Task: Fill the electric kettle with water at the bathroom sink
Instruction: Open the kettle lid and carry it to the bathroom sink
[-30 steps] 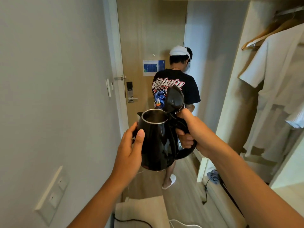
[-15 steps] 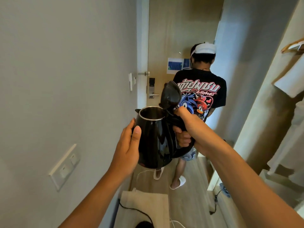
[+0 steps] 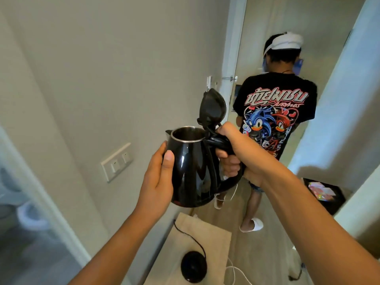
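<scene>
1. The kettle (image 3: 193, 167) is black and glossy and is held upright in the air between both hands, in a narrow hallway.
2. The right hand (image 3: 242, 153) grips the kettle's handle (image 3: 221, 145); its fingers (image 3: 229, 163) are curled fully shut around the handle, with the thumb resting on top near the hinge.
3. The left hand (image 3: 158, 182) presses flat against the side of the kettle opposite the handle. Its fingers are only loosely bent, cupping the body rather than closing round it, and the thumb (image 3: 167, 161) lies on the near face of the kettle.
4. The lid (image 3: 212, 108) stands open, tipped up above the right fingers, and the metal rim (image 3: 188, 133) of the mouth shows just beyond the left thumb. The inside looks dark; whether it holds any water cannot be told.
5. Below the hands, on a pale bench (image 3: 205, 239), sits the round black base (image 3: 193, 266) with its black cord (image 3: 189, 236) curling away from it.
6. On the wall (image 3: 102, 68) to the left of the left fingers is a white switch plate (image 3: 116, 161).
7. Past the right fingers another person (image 3: 273, 112) stands with their back turned, wearing a black printed shirt, a white head strap and white slippers (image 3: 251, 225), in front of a wooden door (image 3: 267, 21).
8. At the far left edge, through a doorway, a toilet (image 3: 30, 217) shows dimly.
</scene>
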